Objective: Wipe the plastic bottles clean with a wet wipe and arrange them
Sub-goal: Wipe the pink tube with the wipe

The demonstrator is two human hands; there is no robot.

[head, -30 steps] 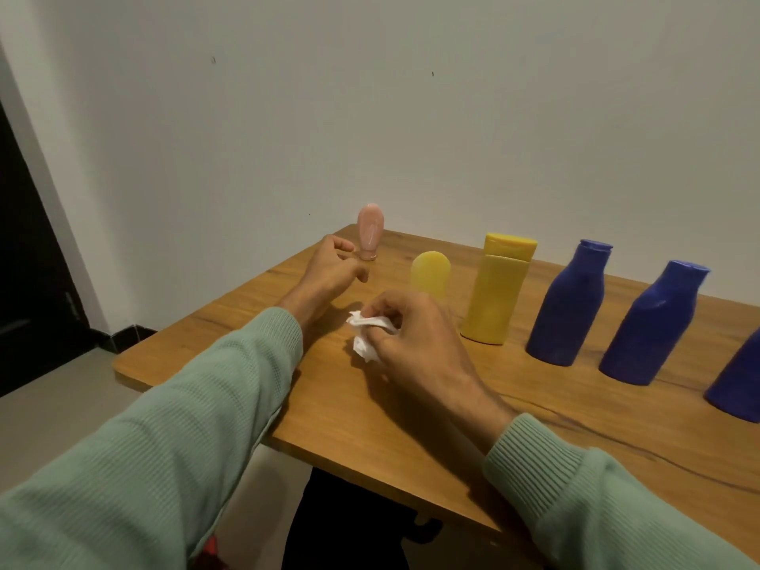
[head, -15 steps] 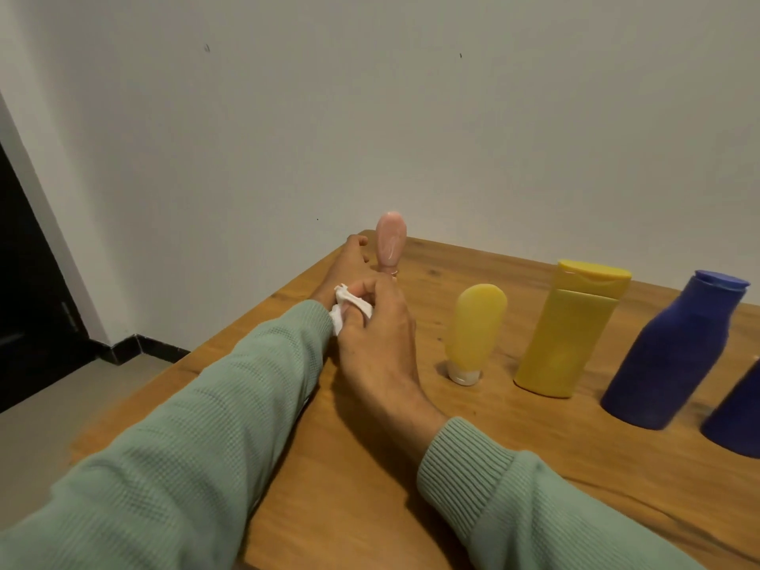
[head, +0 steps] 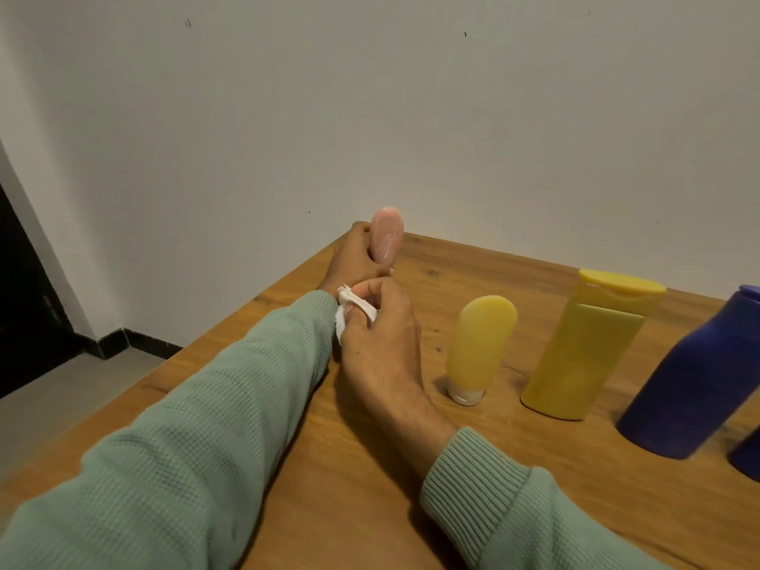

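Left hand seemingly grips pink bottle; right hand pinches wipe.

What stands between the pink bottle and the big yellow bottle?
In the head view, a small yellow tube stands on its cap between them.

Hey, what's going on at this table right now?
A person in green sleeves is cleaning bottles. The left hand grips a small pink plastic squeeze bottle near the far corner of the wooden table. The right hand pinches a crumpled white wet wipe just below it, beside the left wrist, not on the bottle. To the right stand a small yellow squeeze tube on its cap, a taller yellow flip-top bottle and two dark blue plastic bottles, all untouched.
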